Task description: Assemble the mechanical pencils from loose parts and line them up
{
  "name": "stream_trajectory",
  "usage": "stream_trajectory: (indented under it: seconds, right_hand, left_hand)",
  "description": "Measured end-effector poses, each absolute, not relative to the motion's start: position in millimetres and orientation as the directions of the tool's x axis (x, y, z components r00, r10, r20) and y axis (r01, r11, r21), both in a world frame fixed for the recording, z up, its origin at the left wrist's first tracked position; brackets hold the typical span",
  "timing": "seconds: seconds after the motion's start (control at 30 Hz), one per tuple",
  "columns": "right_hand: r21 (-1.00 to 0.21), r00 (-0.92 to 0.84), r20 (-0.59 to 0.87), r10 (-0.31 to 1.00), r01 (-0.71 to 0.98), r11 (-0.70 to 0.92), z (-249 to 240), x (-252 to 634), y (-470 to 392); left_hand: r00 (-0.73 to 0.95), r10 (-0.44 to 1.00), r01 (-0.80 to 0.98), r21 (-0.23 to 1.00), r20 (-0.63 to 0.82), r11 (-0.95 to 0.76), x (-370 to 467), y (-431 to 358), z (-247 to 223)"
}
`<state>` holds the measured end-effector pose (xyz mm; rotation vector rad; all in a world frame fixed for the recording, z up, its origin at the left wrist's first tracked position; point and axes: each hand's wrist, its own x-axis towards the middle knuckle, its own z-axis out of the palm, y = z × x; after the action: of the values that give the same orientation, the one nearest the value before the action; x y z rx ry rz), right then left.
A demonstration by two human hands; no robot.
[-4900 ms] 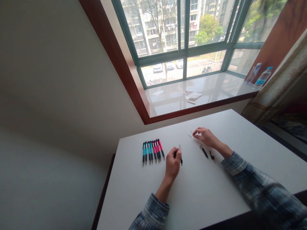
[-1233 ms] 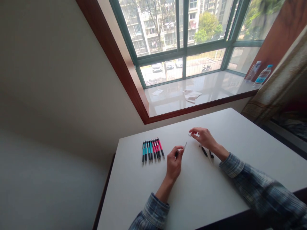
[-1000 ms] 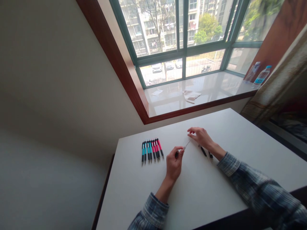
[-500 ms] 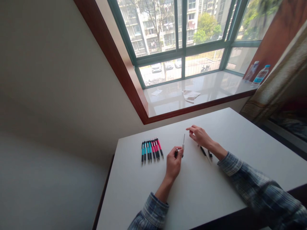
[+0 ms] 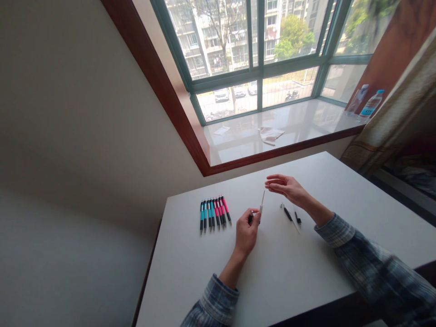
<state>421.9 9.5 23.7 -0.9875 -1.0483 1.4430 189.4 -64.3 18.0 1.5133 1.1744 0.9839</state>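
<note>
My left hand [image 5: 246, 231] is closed around a partly assembled pen [image 5: 261, 209], whose thin refill [image 5: 263, 197] points up and away from me. A black part also shows between these fingers. Just beyond the refill's tip, my right hand [image 5: 284, 187] hovers with thumb and forefinger pinched together. Whatever lies in that pinch is too small to make out. On the table below it are loose pen parts: a black grip piece [image 5: 288, 214] with a light tip, a pale refill [image 5: 296, 226] and a small black clip piece [image 5: 298, 219].
Several teal pens [image 5: 205, 215] and pink pens [image 5: 223, 211] lie in a row on the white table [image 5: 272, 272], left of my hands. Behind it, the window sill [image 5: 238, 147] holds a crumpled cloth [image 5: 270, 135] and plastic bottles [image 5: 369, 106]. A curtain [image 5: 378, 118] hangs at right.
My right hand has shifted slightly right and tilted, its fingers now drawn together near the refill's tip. The loose parts beneath it show more fully. My left hand has barely moved.
</note>
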Motion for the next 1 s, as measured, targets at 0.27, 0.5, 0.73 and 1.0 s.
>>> stream_trajectory:
  seconds: [0.27, 0.5, 0.73, 1.0]
  right_hand:
    - [-0.951, -0.134, -0.07, 0.988, -0.29, -0.107, 31, 417, 4]
    - [-0.971, -0.063, 0.053, 0.997, -0.235, 0.037, 36, 418, 4]
    - [-0.931, -0.09, 0.037, 0.995, -0.364, 0.002, 49, 411, -5]
    - [-0.881, -0.092, 0.091, 0.992, -0.471, 0.037, 51, 410, -7]
  left_hand:
    - [0.22, 0.974, 0.215, 0.972, 0.046, -0.094, 189, -63, 18]
    - [0.232, 0.972, 0.227, 0.97, 0.029, -0.083, 188, -62, 15]
    - [0.228, 0.973, 0.252, 0.964, 0.024, -0.083, 188, -62, 12]
    - [0.227, 0.974, 0.27, 0.959, 0.017, -0.08, 187, -63, 12]
